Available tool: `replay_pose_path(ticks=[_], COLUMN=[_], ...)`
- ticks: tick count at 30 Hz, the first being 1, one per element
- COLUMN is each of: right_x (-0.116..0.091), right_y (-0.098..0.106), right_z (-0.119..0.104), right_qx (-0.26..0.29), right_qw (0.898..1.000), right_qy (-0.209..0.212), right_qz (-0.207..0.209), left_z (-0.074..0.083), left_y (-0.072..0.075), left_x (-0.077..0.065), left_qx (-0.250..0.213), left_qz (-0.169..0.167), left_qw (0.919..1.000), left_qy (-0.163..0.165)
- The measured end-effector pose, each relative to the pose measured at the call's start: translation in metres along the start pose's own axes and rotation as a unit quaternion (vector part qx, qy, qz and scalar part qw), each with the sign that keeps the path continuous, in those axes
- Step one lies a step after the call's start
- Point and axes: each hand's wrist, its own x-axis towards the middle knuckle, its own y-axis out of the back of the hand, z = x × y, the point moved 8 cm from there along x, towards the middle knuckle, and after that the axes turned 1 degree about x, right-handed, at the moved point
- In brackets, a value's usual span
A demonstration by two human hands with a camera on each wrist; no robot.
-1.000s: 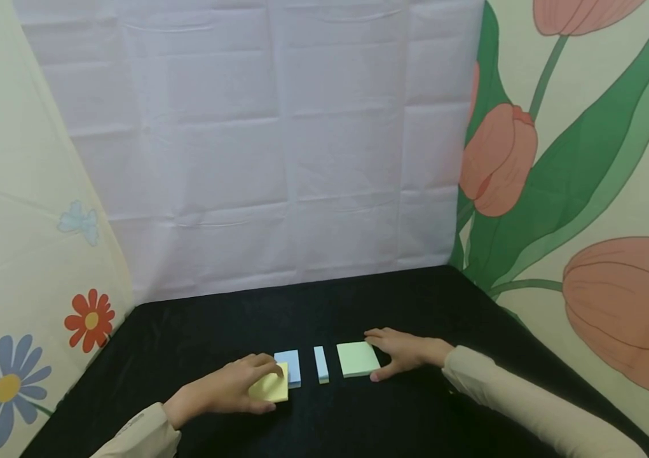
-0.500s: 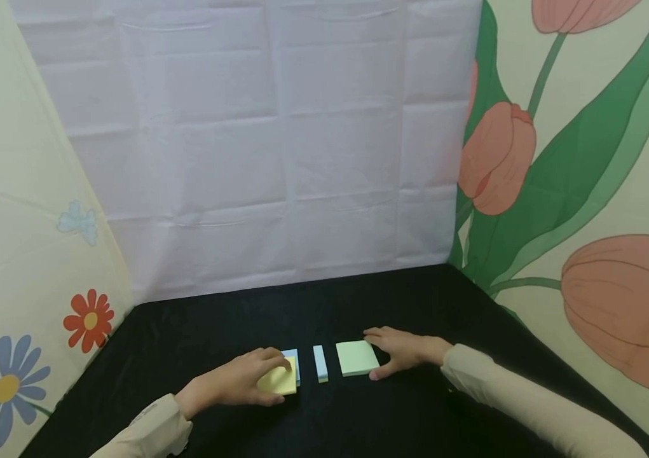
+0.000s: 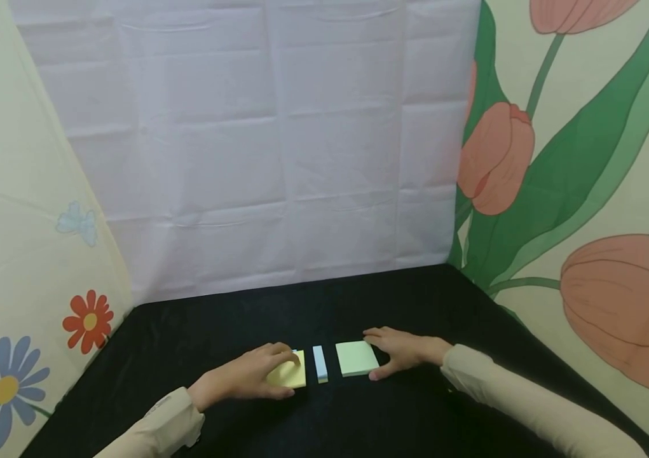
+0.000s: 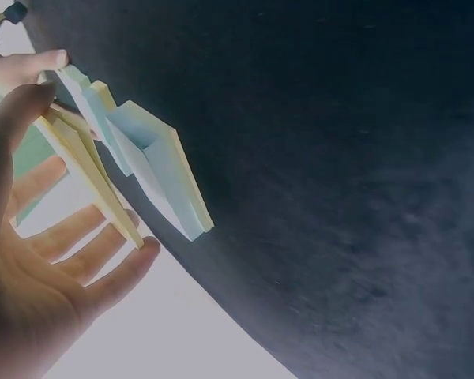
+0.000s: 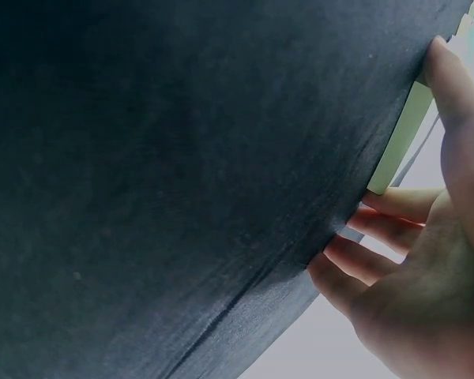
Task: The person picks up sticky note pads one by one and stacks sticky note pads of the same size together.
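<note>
My left hand (image 3: 246, 374) grips a square yellow sticky note pad (image 3: 293, 378) by opposite edges, thumb on the near one and fingers on the far one. In the left wrist view this pad is raised off the black cloth, beside a blue sticky note pad (image 4: 164, 172) with a pale yellow edge. From the head view the yellow pad covers nearly all of the blue one. To its right lies a narrow blue strip pad (image 3: 320, 364). Farther right, my right hand (image 3: 401, 351) holds a light green sticky note pad (image 3: 356, 358) between thumb and fingers at its right corners.
Black cloth (image 3: 393, 420) covers the table. A creased white sheet (image 3: 244, 159) hangs behind it. Floral hangings stand at both sides, with a red flower (image 3: 88, 321) on the left one and large tulips (image 3: 496, 159) on the right one.
My left hand has carried the yellow pad to the right and slightly away, so it now hides most of the blue pad. The right hand and the green pad have stayed put.
</note>
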Motion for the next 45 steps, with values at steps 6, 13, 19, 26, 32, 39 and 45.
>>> replay_pose_path(ticks=[6, 13, 19, 26, 32, 39, 45], right_x=[-0.001, 0.0, 0.0, 0.0, 0.001, 0.001, 0.001], right_y=[0.0, -0.001, -0.002, -0.002, -0.003, -0.003, -0.002], right_z=[-0.001, 0.001, 0.001, 0.002, 0.004, 0.003, 0.003], right_qx=[-0.001, -0.003, -0.003, 0.004, -0.001, -0.004, -0.004], right_qw=[1.0, 1.0, 1.0, 1.0, 1.0, 1.0, 1.0], right_qy=[0.008, 0.01, 0.011, 0.002, 0.002, 0.004, 0.0], right_qz=[0.006, 0.008, 0.008, 0.005, 0.003, 0.005, 0.004], left_z=[0.002, 0.005, 0.005, 0.005, 0.007, 0.008, 0.007], left_y=[0.0, 0.002, 0.001, -0.002, -0.003, -0.004, -0.006], left_x=[0.01, 0.021, 0.027, 0.035, 0.041, 0.05, 0.054], left_qx=[-0.008, -0.006, -0.006, -0.008, -0.009, -0.012, -0.012], left_qz=[0.002, 0.008, 0.005, 0.004, -0.004, -0.004, -0.006], left_qw=[1.0, 0.9999, 1.0, 1.0, 0.9999, 0.9999, 0.9999], left_qy=[-0.001, 0.002, 0.0, -0.003, -0.007, -0.005, 0.002])
